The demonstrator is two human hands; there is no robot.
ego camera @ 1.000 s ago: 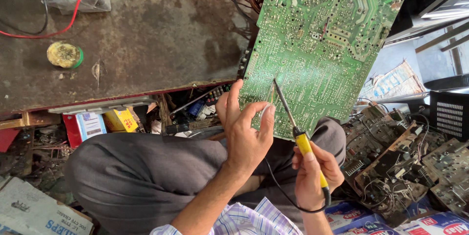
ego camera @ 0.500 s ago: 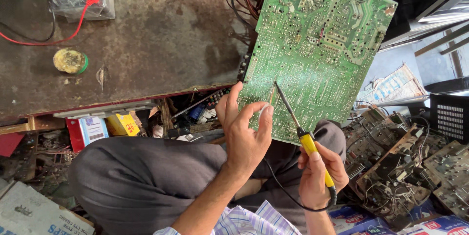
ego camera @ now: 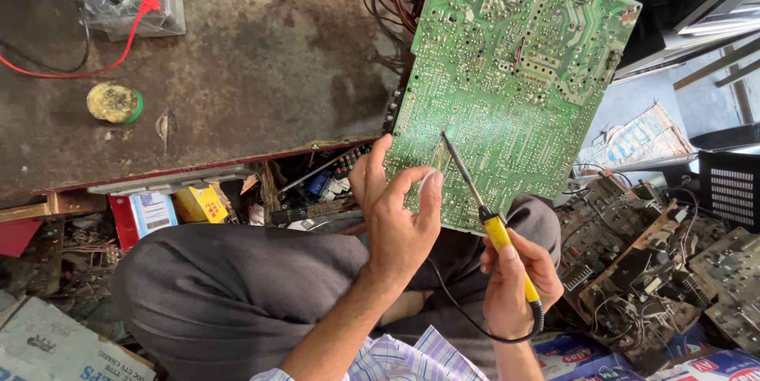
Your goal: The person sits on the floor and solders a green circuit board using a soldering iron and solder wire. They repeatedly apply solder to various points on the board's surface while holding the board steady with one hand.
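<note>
Right hand (ego camera: 516, 280) is gripping yellow-handled soldering iron (ego camera: 484, 216) at lower centre; left hand (ego camera: 400, 219) is pinching thin solder wire (ego camera: 431, 177) against rigid, fragile green circuit board (ego camera: 514, 72), best held by its edges.

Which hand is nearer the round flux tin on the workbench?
Left. The left hand pinches solder wire at the green circuit board, right of the flux tin. The right hand, gripping the yellow-handled soldering iron, is farther right.
</note>
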